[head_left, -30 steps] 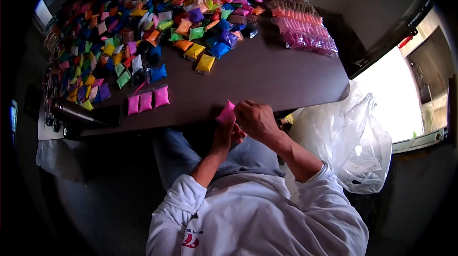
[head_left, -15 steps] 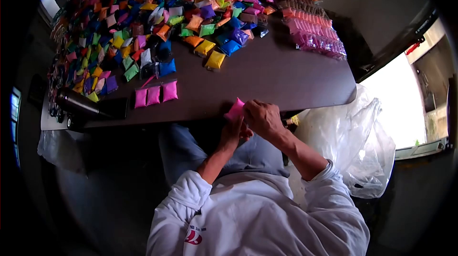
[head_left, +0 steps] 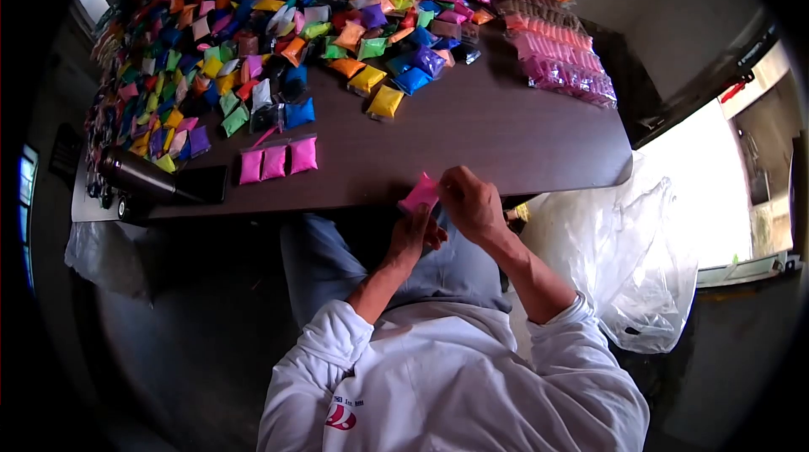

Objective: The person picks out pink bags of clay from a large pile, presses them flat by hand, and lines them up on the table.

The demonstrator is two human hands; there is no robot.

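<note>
A small pink packet is at the front edge of the brown table. My left hand grips its lower part between thumb and fingers. My right hand is closed at the packet's right side, its fingertips pinched together; whether they hold the packet's edge is too small to tell. To the left, three pink packets lie side by side on the table, with a thin pink strip above them.
Many colourful packets cover the table's back and left. Rows of stacked packets stand at the back right. A dark bottle and a flat black object lie at the left front. Clear plastic bags hang at the right.
My right hand has turned and its fingers have risen slightly at the packet's right edge. More of the pink packet shows. The whole view has shifted a little.
</note>
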